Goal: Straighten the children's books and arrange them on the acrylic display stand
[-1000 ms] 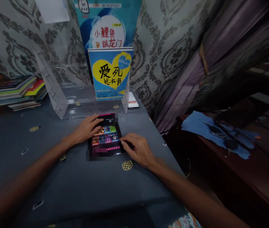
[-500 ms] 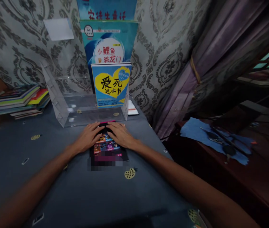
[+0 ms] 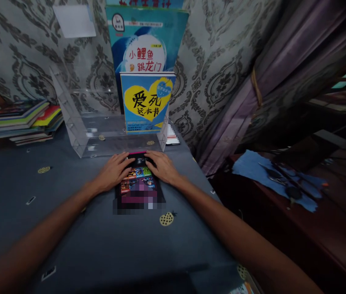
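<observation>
A dark book with small coloured panels (image 3: 138,183) lies flat on the grey-blue tablecloth (image 3: 105,237) just in front of a clear acrylic stand (image 3: 78,126). My left hand (image 3: 113,171) rests on the book's upper left part, fingers lying flat and a little curled. My right hand (image 3: 160,165) lies on its upper right corner, fingers stretched toward the far edge. A blue book with a yellow heart (image 3: 147,102) stands upright in the stand. Behind it a taller blue and white book (image 3: 145,41) leans on the wall.
A pile of thin colourful books (image 3: 20,120) lies at the back left. A patterned curtain (image 3: 209,65) and a purple drape (image 3: 252,90) hang to the right. Beyond the table's right edge, a dark wooden surface carries a blue cloth (image 3: 261,169).
My right hand has moved from the book's lower right edge up to its far right corner beside my left hand. The view has shifted slightly.
</observation>
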Tool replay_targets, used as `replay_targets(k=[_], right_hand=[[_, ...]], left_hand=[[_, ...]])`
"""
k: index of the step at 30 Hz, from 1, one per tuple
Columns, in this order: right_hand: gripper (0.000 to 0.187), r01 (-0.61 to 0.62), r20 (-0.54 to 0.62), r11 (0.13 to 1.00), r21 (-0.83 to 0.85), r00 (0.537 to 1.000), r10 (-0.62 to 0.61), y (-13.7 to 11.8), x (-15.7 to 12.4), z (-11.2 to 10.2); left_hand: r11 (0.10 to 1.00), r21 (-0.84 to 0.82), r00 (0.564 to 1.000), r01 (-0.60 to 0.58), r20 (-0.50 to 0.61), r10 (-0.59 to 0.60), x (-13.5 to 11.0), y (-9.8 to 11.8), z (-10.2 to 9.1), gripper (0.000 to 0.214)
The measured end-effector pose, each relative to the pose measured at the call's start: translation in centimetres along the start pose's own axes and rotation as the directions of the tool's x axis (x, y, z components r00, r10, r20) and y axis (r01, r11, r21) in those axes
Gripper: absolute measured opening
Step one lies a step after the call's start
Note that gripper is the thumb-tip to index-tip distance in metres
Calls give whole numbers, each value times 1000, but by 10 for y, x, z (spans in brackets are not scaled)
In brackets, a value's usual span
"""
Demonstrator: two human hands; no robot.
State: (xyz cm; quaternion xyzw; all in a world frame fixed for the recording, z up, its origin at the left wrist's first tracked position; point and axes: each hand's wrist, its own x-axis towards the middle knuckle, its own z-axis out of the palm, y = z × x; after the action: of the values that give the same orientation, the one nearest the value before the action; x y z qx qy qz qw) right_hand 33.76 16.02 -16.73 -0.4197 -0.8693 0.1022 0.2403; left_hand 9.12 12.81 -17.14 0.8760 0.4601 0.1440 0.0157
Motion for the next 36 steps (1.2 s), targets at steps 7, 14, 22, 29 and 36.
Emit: replay_targets(k=[7, 14, 22, 29, 36], right_hand=[[34, 11, -13, 999, -36, 1000, -12, 1, -1, 4], [34, 13, -13, 999, -52, 1000, -13, -2, -1, 4], [35, 1, 15, 994, -111, 1000, 0, -9, -4, 4], [35, 16, 29, 992, -123, 999, -12, -16, -13, 2], [37, 24, 22, 995, -94, 1000, -22, -24, -26, 2]], left_hand=[[1000, 18, 999, 10, -43, -9, -2, -1, 5, 46], [999, 36, 999, 3, -54, -1, -3, -1, 5, 46], [997, 80, 998, -11, -60, 16, -7, 1, 9, 46], [994, 112, 998, -4, -67, 12, -16, 5, 12, 44], [991, 133, 999, -9, -37, 14, -29, 18, 5, 45]])
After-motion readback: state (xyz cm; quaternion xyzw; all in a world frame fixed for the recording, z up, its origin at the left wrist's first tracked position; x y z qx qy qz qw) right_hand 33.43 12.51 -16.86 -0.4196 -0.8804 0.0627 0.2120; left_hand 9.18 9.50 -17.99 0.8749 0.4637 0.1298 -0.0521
